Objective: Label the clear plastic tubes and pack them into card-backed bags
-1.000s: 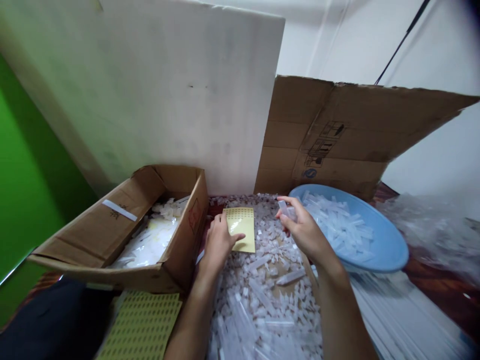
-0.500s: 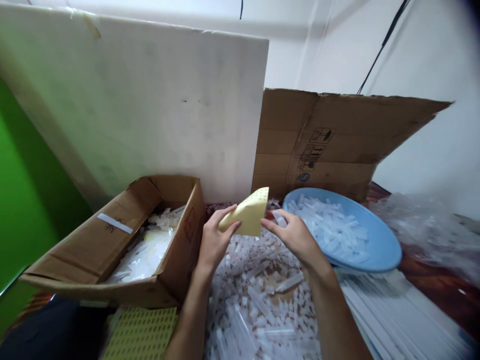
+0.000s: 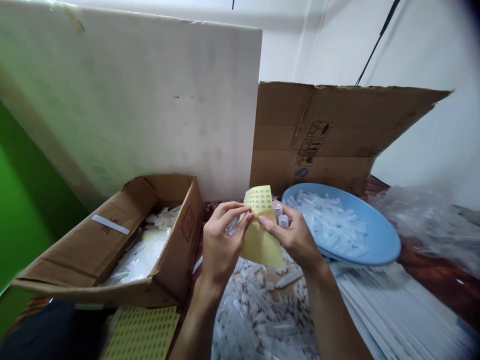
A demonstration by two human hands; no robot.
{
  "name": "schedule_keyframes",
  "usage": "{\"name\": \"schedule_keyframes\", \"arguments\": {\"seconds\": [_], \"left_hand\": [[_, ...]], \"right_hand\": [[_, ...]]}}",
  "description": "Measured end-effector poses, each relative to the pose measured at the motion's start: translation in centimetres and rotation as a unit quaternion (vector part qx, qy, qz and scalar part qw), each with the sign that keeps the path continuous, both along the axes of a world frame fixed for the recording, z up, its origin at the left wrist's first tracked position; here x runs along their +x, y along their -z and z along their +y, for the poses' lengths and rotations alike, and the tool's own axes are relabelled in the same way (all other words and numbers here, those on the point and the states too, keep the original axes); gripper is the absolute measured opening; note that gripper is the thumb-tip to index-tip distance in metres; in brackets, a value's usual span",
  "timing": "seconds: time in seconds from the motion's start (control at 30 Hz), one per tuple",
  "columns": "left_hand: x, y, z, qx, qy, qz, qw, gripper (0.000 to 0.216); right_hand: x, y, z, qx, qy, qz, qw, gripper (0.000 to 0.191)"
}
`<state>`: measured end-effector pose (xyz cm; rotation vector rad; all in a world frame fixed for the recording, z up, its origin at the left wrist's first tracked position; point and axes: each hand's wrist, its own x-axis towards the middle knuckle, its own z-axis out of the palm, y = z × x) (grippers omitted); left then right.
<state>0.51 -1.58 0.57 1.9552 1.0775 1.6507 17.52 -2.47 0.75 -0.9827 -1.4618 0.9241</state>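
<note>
A yellow sheet of small printed stickers (image 3: 262, 245) is bent between my two hands above the heap of plastic pieces. My left hand (image 3: 225, 237) is closed, thumb and forefinger pinched at the sheet's left side; whether a single sticker is in the pinch I cannot tell. My right hand (image 3: 296, 237) presses its thumb on the sheet's face, its other fingers curled behind. Two translucent plastic tubes (image 3: 283, 221) are tucked in that same hand, round ends showing. Below lies a heap of small whitish plastic pieces (image 3: 255, 305).
An open cardboard box (image 3: 176, 250) with white pieces and film stands left. More sticker sheets (image 3: 140, 335) lie in front of it. At right are a blue basin (image 3: 386, 240) of clear strips or tubes, a white stack (image 3: 382, 305) and crumpled plastic (image 3: 423, 225). A cardboard panel (image 3: 285, 135) stands behind.
My hands have come together at the sheet, which has turned so its printed face shows. My right thumb now presses on it. Two tube ends now show in my right hand.
</note>
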Motion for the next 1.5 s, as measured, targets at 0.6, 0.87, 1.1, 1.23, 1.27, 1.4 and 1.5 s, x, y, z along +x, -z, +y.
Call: {"name": "schedule_keyframes", "arguments": {"seconds": [0.6,0.87,1.1,1.23,1.27,1.4,1.5], "left_hand": [[0.8,-0.2,-1.0,-0.023,0.006,-0.105,0.994,0.007],[1.1,-0.6,-1.2,-0.041,0.027,-0.104,0.993,0.006],[1.0,-0.4,-1.1,-0.024,0.020,-0.112,0.993,0.006],[1.0,-0.3,-1.2,-0.028,0.013,-0.114,0.993,0.005],[1.0,-0.3,-1.2,-0.028,0.013,-0.113,0.993,0.005],[1.0,-0.5,-1.2,-0.042,0.022,-0.108,0.993,0.005],[0.9,-0.6,-1.0,-0.065,0.045,-0.132,0.988,0.006]], "right_hand": [[-1.1,-0.1,-0.6,-0.011,-0.007,0.079,0.997,0.027],[-1.1,-0.2,-0.7,-0.013,-0.010,0.096,0.995,0.027],[-1.1,-0.3,-0.7,-0.010,-0.021,0.096,0.995,0.028],[-1.1,-0.3,-0.7,-0.008,-0.013,0.085,0.996,0.029],[-1.1,-0.3,-0.7,-0.007,-0.012,0.084,0.996,0.029],[-1.0,-0.3,-0.7,-0.004,-0.011,0.077,0.997,0.028],[-1.0,-0.3,-0.6,-0.005,-0.003,0.062,0.998,0.030]]}}
